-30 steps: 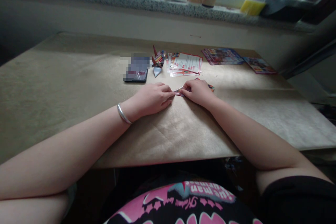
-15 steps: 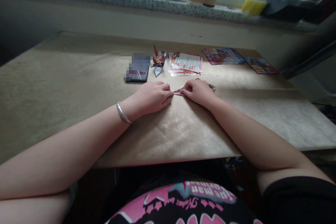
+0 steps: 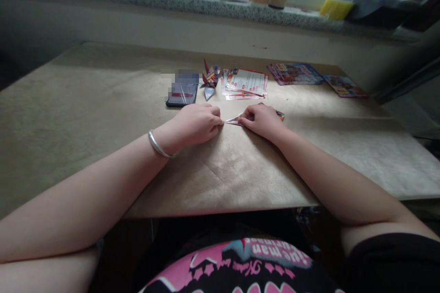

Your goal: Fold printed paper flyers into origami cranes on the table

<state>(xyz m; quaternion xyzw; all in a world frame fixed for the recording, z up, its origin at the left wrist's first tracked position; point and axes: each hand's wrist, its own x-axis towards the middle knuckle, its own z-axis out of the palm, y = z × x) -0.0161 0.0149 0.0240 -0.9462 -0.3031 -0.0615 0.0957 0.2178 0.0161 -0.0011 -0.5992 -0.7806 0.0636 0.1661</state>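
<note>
A narrow piece of folded printed paper, pointed at its left end, lies on the table between my hands. My right hand is closed on it, thumb and fingers pinching its middle, and a colourful corner shows beyond the knuckles. My left hand, with a silver bangle at the wrist, has its fingers curled and the index fingertip and thumb at the paper's pointed tip. Just beyond the hands stands a folded paper crane in red and dark print with a grey tip.
A dark phone lies left of the crane. To its right is a stack of printed cards; farther right are more colourful cards and another small pile. Bottles and a yellow object stand on the stone windowsill.
My left fingers have drawn slightly left and curled more, so more of the paper's pointed tip shows. My right hand keeps its pinch. The whole view has shifted a little.
</note>
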